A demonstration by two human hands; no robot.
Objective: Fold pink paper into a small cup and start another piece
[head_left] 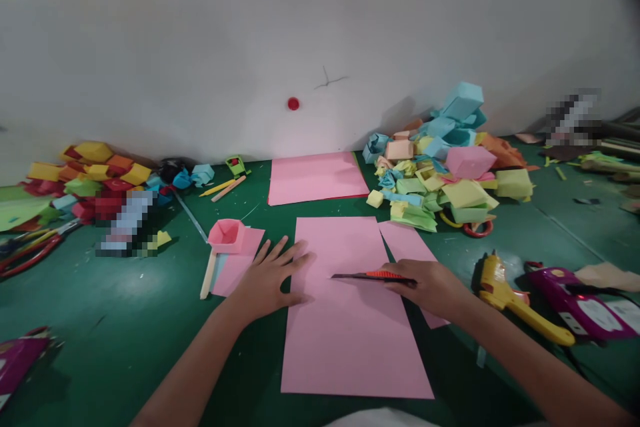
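A large pink paper sheet point(345, 347) lies flat on the green tabletop. My left hand point(267, 280) rests with spread fingers over the sheet's left edge, its fingertips on the paper. In my right hand point(425, 287) is a utility knife point(383, 275) with a red-and-black body, its tip pointing left over the middle of the sheet. Whether the blade touches the paper I cannot tell. A narrower pink paper piece point(407, 243) lies partly under my right hand. Left of my left hand, a small open pink paper box point(227, 235) sits beside pink paper point(250, 253) and a wooden stick point(207, 273).
A stack of pink sheets point(317, 180) lies against the white partition point(200, 67). Folded paper shapes are heaped at left point(95, 173) and right point(450, 167). A yellow glue gun point(520, 307) and a purple device point(580, 300) lie at right; red-handled scissors point(40, 250) at left.
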